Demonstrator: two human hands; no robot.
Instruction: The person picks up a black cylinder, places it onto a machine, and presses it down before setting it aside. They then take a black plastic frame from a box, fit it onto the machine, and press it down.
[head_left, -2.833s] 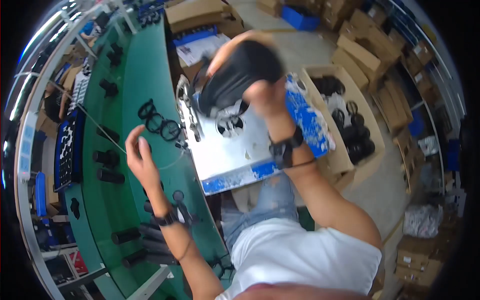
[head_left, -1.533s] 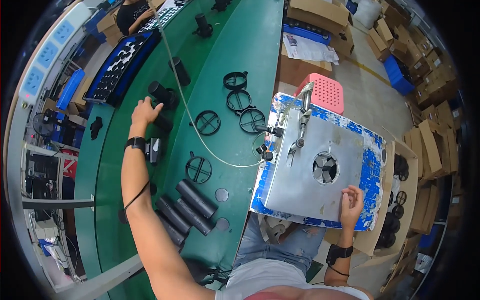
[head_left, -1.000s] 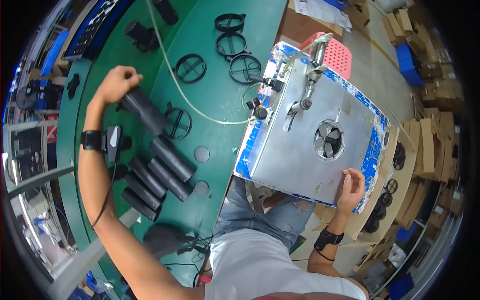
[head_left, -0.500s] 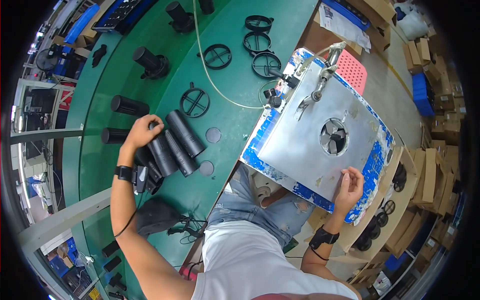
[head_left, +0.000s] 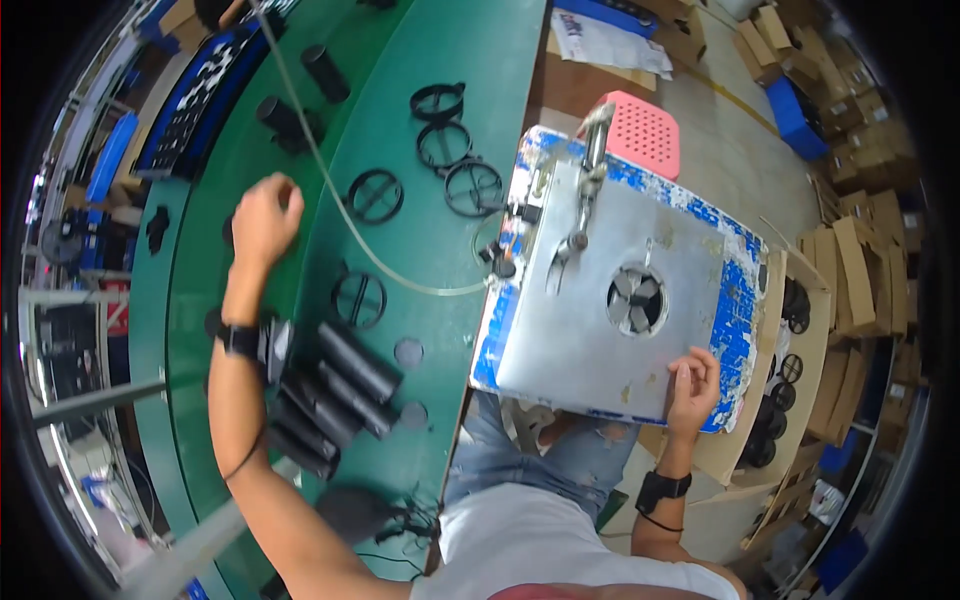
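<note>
My left hand (head_left: 266, 225) hangs over the green conveyor belt, fingers loosely bent and thumb apart, with nothing visible in it. Beside its wrist, a black cylinder (head_left: 228, 232) is mostly hidden. Nearer me, several black ribbed tubes (head_left: 358, 362) lie side by side on the green table. My right hand (head_left: 693, 392) rests by the near right part of a metal plate (head_left: 570, 350), fingers slightly curled and holding nothing. A round opening in the plate shows grey jaw-like pieces (head_left: 636, 300) inside. A metal toggle clamp (head_left: 580, 215) is mounted at its far left.
Black crossbar rings (head_left: 376, 196) and dark discs (head_left: 409, 352) lie on the green table (head_left: 430, 270). A thin clear hose (head_left: 335, 190) arcs across it. Beyond the plate stands a pink perforated stool (head_left: 643, 135). A carton (head_left: 735, 460) holding black rings is at the right.
My left hand has left the black tubes and moved farther out over the belt. The whole view has shifted. My right hand stays by the plate.
</note>
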